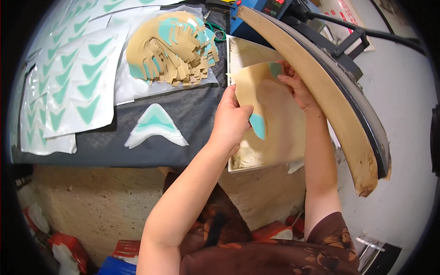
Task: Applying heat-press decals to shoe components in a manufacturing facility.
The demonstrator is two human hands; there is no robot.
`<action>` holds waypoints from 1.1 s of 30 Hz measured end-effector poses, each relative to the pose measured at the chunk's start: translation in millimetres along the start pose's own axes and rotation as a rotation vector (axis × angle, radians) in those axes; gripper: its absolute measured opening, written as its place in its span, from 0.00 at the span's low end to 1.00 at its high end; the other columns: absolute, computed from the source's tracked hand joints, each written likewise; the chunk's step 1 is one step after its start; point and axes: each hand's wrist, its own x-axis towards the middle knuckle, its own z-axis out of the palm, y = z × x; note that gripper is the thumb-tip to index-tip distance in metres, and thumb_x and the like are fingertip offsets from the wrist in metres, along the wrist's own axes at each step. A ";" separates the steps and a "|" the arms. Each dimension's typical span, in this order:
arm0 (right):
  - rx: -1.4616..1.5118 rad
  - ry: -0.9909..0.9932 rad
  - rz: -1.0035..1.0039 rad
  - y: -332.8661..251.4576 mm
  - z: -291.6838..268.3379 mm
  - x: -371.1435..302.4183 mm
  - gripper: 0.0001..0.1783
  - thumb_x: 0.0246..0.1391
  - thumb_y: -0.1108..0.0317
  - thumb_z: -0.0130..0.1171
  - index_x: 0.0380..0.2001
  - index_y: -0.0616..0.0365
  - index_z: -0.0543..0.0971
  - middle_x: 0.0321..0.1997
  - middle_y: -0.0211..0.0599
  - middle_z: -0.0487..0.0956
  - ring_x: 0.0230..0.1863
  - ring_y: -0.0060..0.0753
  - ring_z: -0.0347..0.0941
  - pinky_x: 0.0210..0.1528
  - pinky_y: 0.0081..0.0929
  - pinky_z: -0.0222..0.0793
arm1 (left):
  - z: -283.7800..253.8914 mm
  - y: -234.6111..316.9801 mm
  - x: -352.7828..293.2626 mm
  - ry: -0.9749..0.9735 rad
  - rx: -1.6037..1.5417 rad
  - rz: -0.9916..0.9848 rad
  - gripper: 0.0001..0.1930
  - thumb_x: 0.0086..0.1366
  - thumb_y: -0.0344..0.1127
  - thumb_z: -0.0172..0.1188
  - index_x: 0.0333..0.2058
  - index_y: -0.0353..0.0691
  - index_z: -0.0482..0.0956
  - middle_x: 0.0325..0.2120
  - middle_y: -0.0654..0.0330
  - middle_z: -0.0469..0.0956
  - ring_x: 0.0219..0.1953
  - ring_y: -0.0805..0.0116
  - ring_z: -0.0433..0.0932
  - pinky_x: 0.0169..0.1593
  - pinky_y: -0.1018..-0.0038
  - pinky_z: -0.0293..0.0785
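My left hand (232, 115) pinches one arm of a tan, curved cut piece (251, 81) with teal patches at its ends. The fingers of my right hand (300, 88) close on the piece's other teal end. It hangs between my hands above a cream, stained flat plate (285, 145). Beside my right hand curves the thick tan edge of a raised press lid (327, 87). Left of my left hand lies a small stack of V-shaped white and teal pieces (156, 126) on a black-covered table (183, 107).
A fanned pile of tan and teal pieces (172, 50) lies on clear plastic at the back, with green-handled scissors (219, 33) beside it. White sheets bearing teal V shapes (85, 85) cover the table's left. Red crates (68, 247) stand on the floor below.
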 end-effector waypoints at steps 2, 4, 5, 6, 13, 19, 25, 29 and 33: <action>0.061 -0.056 -0.204 18.9 -17.4 19.8 0.22 0.48 0.78 0.59 0.49 0.58 0.74 0.45 0.27 0.75 0.49 0.20 0.70 0.53 0.18 0.65 | 11.9 -7.7 10.9 0.007 0.040 0.111 0.27 0.57 0.19 0.48 0.58 0.37 0.62 0.37 0.60 0.75 0.35 0.72 0.75 0.36 0.76 0.72; -0.033 -0.071 -0.186 31.0 -21.9 42.7 0.21 0.49 0.78 0.59 0.49 0.58 0.74 0.46 0.28 0.75 0.49 0.21 0.70 0.55 0.20 0.64 | 10.8 -23.5 27.9 0.098 0.088 0.211 0.29 0.56 0.19 0.47 0.59 0.35 0.62 0.39 0.54 0.75 0.37 0.65 0.74 0.42 0.74 0.72; -0.126 -0.052 -0.173 34.9 -27.0 50.8 0.21 0.50 0.78 0.59 0.50 0.57 0.73 0.46 0.29 0.75 0.49 0.22 0.70 0.58 0.23 0.63 | 12.4 -32.1 36.6 0.137 0.180 0.281 0.29 0.55 0.19 0.47 0.59 0.34 0.63 0.41 0.51 0.74 0.40 0.61 0.74 0.45 0.71 0.70; -0.135 -0.068 -0.176 35.6 -26.6 55.3 0.21 0.50 0.78 0.59 0.50 0.57 0.73 0.46 0.29 0.75 0.49 0.22 0.70 0.58 0.23 0.63 | 14.5 -34.6 42.0 0.177 0.276 0.349 0.29 0.54 0.20 0.46 0.58 0.33 0.63 0.42 0.47 0.74 0.43 0.57 0.74 0.49 0.69 0.69; -0.274 0.017 -0.301 34.5 -19.6 80.1 0.20 0.52 0.76 0.58 0.50 0.59 0.73 0.45 0.30 0.76 0.48 0.23 0.71 0.55 0.23 0.65 | 25.6 -38.8 63.8 0.312 0.431 0.450 0.30 0.53 0.21 0.44 0.59 0.34 0.63 0.47 0.42 0.70 0.52 0.47 0.69 0.56 0.62 0.65; -0.286 -0.009 -0.371 29.8 -16.4 96.2 0.21 0.52 0.77 0.58 0.51 0.60 0.72 0.45 0.33 0.76 0.47 0.24 0.72 0.54 0.23 0.66 | 32.8 -30.9 76.2 0.402 0.465 0.496 0.32 0.53 0.20 0.45 0.60 0.39 0.63 0.50 0.40 0.69 0.55 0.46 0.68 0.58 0.60 0.64; -0.374 -0.003 -0.346 27.1 -9.3 101.2 0.22 0.51 0.77 0.59 0.51 0.60 0.70 0.44 0.36 0.76 0.46 0.25 0.73 0.53 0.23 0.67 | 37.8 -24.0 78.4 0.421 0.555 0.454 0.32 0.53 0.21 0.46 0.60 0.40 0.60 0.50 0.40 0.69 0.54 0.45 0.69 0.58 0.59 0.64; -0.420 0.006 -0.317 25.9 -8.7 100.9 0.24 0.50 0.76 0.60 0.52 0.60 0.69 0.44 0.36 0.76 0.46 0.25 0.72 0.51 0.22 0.68 | 40.3 -22.3 75.0 0.373 0.491 0.391 0.32 0.53 0.21 0.49 0.60 0.38 0.59 0.51 0.39 0.70 0.54 0.44 0.69 0.57 0.60 0.65; -0.398 -0.017 -0.339 31.0 -11.8 104.3 0.25 0.49 0.76 0.61 0.52 0.60 0.69 0.42 0.34 0.75 0.44 0.24 0.71 0.50 0.21 0.68 | 41.8 -35.8 81.8 0.470 0.612 0.550 0.35 0.55 0.22 0.50 0.63 0.34 0.53 0.44 0.43 0.72 0.40 0.54 0.76 0.46 0.64 0.74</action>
